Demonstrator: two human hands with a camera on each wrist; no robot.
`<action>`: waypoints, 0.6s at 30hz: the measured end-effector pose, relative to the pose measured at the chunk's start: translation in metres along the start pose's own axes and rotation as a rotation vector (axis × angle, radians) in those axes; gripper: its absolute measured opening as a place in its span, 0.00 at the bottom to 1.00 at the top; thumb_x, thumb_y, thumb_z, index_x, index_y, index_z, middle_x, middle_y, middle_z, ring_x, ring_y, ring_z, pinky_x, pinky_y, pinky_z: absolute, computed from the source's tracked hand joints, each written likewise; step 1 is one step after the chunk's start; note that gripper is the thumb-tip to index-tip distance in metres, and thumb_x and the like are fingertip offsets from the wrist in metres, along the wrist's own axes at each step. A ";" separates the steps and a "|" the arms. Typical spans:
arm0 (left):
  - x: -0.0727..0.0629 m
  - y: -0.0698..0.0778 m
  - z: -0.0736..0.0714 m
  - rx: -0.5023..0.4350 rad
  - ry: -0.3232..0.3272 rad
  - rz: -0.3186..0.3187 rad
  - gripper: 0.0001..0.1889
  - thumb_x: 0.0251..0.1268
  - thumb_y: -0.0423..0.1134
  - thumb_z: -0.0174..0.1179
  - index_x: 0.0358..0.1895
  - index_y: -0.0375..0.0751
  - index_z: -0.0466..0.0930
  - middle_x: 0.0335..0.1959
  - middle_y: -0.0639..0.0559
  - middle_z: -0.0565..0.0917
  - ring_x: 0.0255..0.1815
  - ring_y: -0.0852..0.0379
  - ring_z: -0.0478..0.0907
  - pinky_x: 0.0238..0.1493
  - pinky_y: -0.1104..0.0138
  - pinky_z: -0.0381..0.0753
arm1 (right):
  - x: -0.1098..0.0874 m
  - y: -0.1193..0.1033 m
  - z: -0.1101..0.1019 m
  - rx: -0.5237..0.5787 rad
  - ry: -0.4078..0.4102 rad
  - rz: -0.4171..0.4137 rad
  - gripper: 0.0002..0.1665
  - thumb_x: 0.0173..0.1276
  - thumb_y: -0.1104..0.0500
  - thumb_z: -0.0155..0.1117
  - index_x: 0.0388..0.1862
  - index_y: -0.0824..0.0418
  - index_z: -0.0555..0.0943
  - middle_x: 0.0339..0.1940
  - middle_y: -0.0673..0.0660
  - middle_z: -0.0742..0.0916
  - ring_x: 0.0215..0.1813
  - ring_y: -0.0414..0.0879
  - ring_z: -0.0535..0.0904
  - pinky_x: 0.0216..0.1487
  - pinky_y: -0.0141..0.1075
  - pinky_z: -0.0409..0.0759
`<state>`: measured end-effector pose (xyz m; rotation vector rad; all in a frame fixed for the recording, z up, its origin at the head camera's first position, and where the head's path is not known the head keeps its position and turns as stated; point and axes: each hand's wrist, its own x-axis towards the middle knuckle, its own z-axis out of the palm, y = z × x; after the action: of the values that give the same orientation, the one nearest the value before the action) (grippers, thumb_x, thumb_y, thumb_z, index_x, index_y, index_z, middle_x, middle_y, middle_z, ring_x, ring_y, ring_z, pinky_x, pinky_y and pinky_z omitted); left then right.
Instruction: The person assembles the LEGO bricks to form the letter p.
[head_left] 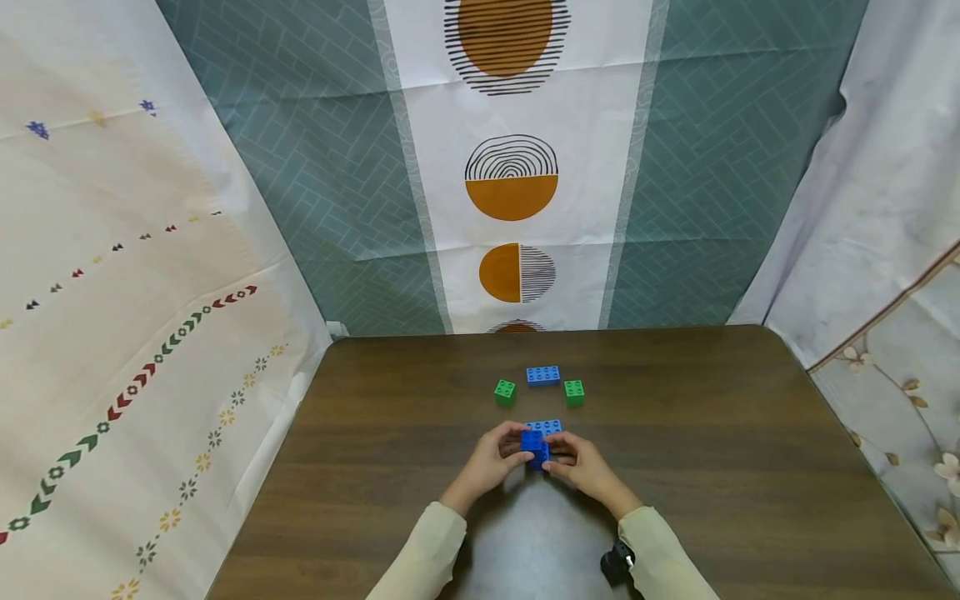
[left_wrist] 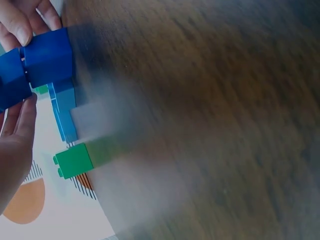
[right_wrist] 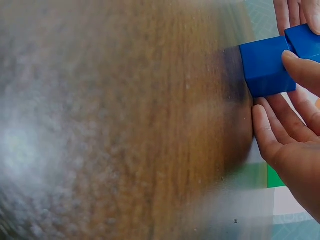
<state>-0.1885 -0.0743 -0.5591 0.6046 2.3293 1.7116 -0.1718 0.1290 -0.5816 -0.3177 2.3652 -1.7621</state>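
Two dark blue toy bricks sit one on top of the other in front of me. The upper brick (head_left: 532, 440) is pinched by my left hand (head_left: 489, 457), thumb at its near side. My right hand (head_left: 591, 477) grips the lower brick (right_wrist: 267, 65) from the right, its thumb near the seam. In the left wrist view, the two bricks meet at a slight angle with a narrow gap at the seam. Just behind them lies a light blue brick (head_left: 552, 426), partly hidden by the stack.
Farther back on the brown table (head_left: 375, 417) stand a second light blue brick (head_left: 543, 376), a green brick (head_left: 505, 392) on the left and another green brick (head_left: 573, 393) on the right. A black device (head_left: 618, 563) is at my right wrist. Patterned cloths surround the table.
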 end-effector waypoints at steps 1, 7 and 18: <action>0.000 0.000 0.000 -0.001 0.000 0.000 0.17 0.62 0.28 0.63 0.54 0.34 0.75 0.50 0.39 0.80 0.53 0.45 0.79 0.54 0.63 0.80 | 0.000 0.000 0.000 0.001 -0.001 -0.001 0.21 0.63 0.65 0.68 0.53 0.70 0.76 0.51 0.66 0.82 0.53 0.60 0.80 0.51 0.43 0.82; 0.001 0.000 0.003 0.011 0.010 0.031 0.17 0.61 0.24 0.62 0.54 0.29 0.74 0.49 0.35 0.80 0.53 0.40 0.79 0.54 0.56 0.80 | 0.000 -0.001 -0.001 -0.010 0.000 0.008 0.21 0.62 0.67 0.68 0.53 0.70 0.76 0.50 0.65 0.82 0.52 0.59 0.80 0.52 0.44 0.81; 0.001 0.005 0.002 0.150 -0.003 0.059 0.17 0.62 0.29 0.64 0.54 0.34 0.76 0.49 0.40 0.81 0.53 0.45 0.79 0.54 0.62 0.80 | 0.000 0.001 -0.001 -0.025 0.003 0.016 0.21 0.61 0.67 0.69 0.52 0.70 0.76 0.50 0.65 0.82 0.51 0.58 0.80 0.52 0.44 0.81</action>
<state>-0.1874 -0.0706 -0.5552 0.7083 2.4774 1.5682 -0.1722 0.1300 -0.5824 -0.2983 2.3867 -1.7289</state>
